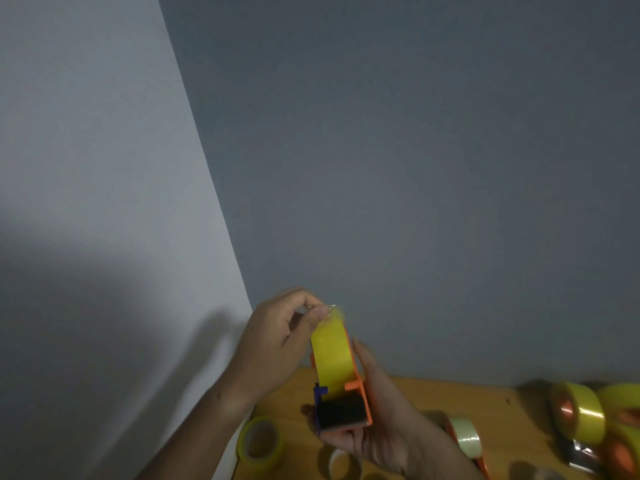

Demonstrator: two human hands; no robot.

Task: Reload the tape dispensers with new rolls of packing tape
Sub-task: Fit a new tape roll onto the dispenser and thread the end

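Note:
An orange tape dispenser (360,407) with a yellowish roll of packing tape (330,358) in it is held up above the wooden table (415,400). My right hand (384,431) grips the dispenser from below and from the right side. My left hand (277,337) pinches the loose clear end of the tape (334,311) at the top of the roll between thumb and forefinger.
More tape rolls lie on the table: a yellowish roll (261,441) at the left edge, a pale roll (465,436) by my right wrist, several yellow rolls with orange cores (578,414) at the right. Grey walls meet in a corner behind the table.

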